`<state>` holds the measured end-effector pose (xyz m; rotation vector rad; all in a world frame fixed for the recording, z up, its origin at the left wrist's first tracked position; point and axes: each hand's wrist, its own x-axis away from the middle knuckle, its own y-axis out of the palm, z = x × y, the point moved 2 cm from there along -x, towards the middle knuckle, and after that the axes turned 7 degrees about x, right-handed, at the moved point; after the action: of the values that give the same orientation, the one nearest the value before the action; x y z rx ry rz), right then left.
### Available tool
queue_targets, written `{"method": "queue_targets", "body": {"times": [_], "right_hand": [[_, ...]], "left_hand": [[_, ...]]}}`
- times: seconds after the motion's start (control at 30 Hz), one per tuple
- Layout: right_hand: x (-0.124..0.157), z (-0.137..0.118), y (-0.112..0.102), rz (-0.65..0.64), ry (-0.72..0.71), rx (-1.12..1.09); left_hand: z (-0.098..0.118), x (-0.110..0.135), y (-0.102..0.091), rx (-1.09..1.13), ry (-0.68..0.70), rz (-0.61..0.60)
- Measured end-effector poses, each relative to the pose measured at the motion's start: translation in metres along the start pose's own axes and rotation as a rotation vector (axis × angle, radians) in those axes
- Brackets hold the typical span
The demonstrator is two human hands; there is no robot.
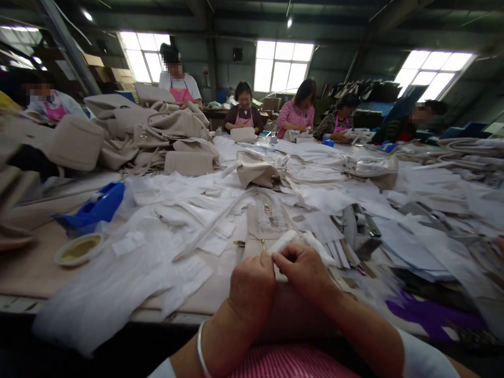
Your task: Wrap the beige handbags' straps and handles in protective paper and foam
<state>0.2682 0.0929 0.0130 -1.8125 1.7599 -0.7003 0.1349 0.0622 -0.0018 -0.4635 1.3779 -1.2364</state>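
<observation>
A beige handbag (252,231) lies before me at the table's near edge, its upper part covered in clear film, with a gold clasp (267,208) under it. My left hand (252,286) is closed in a fist on the bag, thumb up, just below a small gold metal piece (263,244). Beside it, nearly touching, my right hand (307,268) pinches with thumb and index finger. Whatever lies between the fingers of either hand is hidden. White wrapping (285,240) sits right behind my right fingers.
White paper and film sheets (169,236) spread over the table. To the left stand a blue tape dispenser (92,207) and a shallow dish (79,249); to the right, a grey tape dispenser (358,231). Beige bags (169,131) pile up behind. Several people work across the table.
</observation>
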Motion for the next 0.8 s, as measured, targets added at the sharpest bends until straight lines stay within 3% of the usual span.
{"method": "queue_targets", "body": {"times": [0.13, 0.3, 0.57, 0.8], "right_hand": [[-0.001, -0.006, 0.001, -0.038, 0.027, 0.002], [0.001, -0.009, -0.001, -0.09, 0.025, -0.033], [0.007, -0.006, -0.006, -0.15, 0.027, -0.085], [0.013, -0.004, -0.004, -0.023, -0.013, -0.103]], "left_hand": [[-0.003, 0.005, 0.003, -0.041, 0.069, 0.097], [-0.008, 0.006, 0.006, -0.004, 0.121, 0.049], [-0.013, 0.0, 0.009, 0.103, -0.025, -0.068], [-0.014, -0.009, 0.003, 0.26, -0.176, -0.153]]}}
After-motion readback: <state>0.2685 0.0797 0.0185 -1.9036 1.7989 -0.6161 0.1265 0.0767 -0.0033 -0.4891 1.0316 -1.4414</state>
